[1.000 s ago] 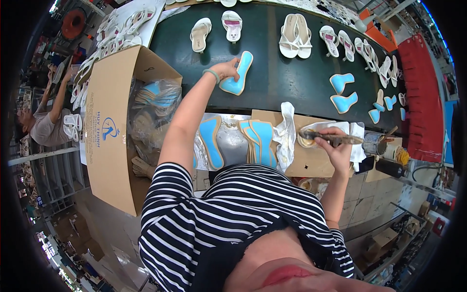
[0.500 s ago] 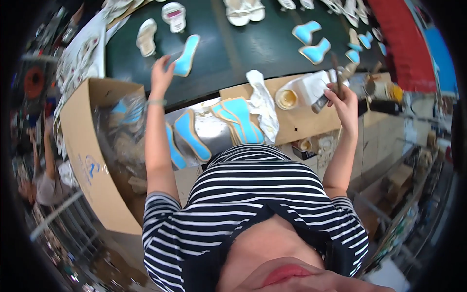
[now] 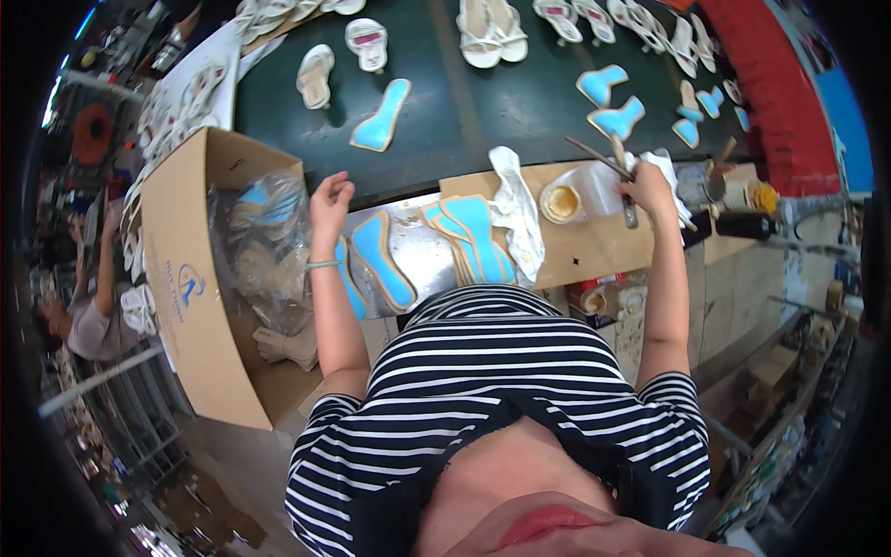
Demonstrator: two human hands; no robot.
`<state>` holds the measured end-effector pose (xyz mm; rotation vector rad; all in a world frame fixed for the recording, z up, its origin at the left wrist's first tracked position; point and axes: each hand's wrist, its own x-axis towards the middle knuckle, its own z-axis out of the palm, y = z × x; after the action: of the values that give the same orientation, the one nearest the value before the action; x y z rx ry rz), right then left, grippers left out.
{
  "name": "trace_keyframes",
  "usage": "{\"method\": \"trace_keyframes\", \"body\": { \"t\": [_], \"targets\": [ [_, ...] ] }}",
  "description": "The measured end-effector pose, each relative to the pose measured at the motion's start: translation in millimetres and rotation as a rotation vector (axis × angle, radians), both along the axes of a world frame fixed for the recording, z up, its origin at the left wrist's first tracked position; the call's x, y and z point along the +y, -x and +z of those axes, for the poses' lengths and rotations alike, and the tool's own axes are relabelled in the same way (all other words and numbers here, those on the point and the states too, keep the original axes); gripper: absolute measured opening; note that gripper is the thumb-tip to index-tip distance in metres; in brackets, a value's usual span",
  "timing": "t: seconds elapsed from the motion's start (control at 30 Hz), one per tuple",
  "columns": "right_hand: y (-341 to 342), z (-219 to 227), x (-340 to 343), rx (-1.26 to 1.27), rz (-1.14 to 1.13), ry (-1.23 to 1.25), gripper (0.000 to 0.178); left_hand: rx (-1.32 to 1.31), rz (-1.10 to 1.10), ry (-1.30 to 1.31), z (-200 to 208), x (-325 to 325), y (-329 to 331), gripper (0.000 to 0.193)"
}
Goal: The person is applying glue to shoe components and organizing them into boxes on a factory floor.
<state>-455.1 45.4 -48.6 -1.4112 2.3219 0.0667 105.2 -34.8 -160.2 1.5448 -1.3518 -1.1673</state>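
My left hand (image 3: 331, 209) hovers between the carton and the belt edge, fingers loosely apart with nothing in them. Just beyond it, a light-blue insole with a tan rim (image 3: 382, 116) lies on the dark green belt (image 3: 445, 153). My right hand (image 3: 650, 190) is closed round a thin dark stick (image 3: 594, 156) and what looks like a flat brush (image 3: 631, 216); the fingers hide part of both. Beside it stands a translucent tub with yellowish paste at its mouth (image 3: 562, 201). Closer to me, several blue insoles (image 3: 469, 237) overlap on a metal plate (image 3: 427, 265).
On my left stands an open carton (image 3: 190, 306) with bagged blue pieces (image 3: 269, 209). A crumpled white cloth (image 3: 520, 213) lies on the cardboard-covered bench (image 3: 575, 251). White sandals (image 3: 492, 32) and more blue insoles (image 3: 617, 119) sit on the belt. Another person (image 3: 93, 316) is far left.
My left hand has let go of the blue insole on the belt and drawn back toward me. In my right hand, the dark stick has swung from upright to pointing left.
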Motion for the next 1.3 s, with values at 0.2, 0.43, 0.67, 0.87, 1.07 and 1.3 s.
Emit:
{"method": "trace_keyframes", "body": {
  "t": [0.2,0.43,0.67,0.87,1.07,1.3],
  "targets": [
    [-11,35,25,0.000,0.003,0.290,0.047,0.150,0.174,-0.035,13,-2,17,0.026],
    [-45,101,56,-0.605,-0.148,0.800,0.026,0.365,0.101,0.028,22,-41,54,0.028],
    [-70,116,73,-1.161,-0.100,1.029,0.044,0.414,0.518,0.086,-32,-131,25,0.033],
    [-81,91,71,-1.019,-0.080,1.000,0.054,-0.212,0.508,0.286,-57,-197,-16,0.067],
    [-101,94,62,-1.065,-0.405,0.925,0.057,-0.262,0.218,0.323,-46,-227,-49,0.044],
    [-112,85,61,-1.028,-0.289,0.860,0.048,-0.439,0.065,0.384,-10,-236,-45,0.025]
  ]
}}
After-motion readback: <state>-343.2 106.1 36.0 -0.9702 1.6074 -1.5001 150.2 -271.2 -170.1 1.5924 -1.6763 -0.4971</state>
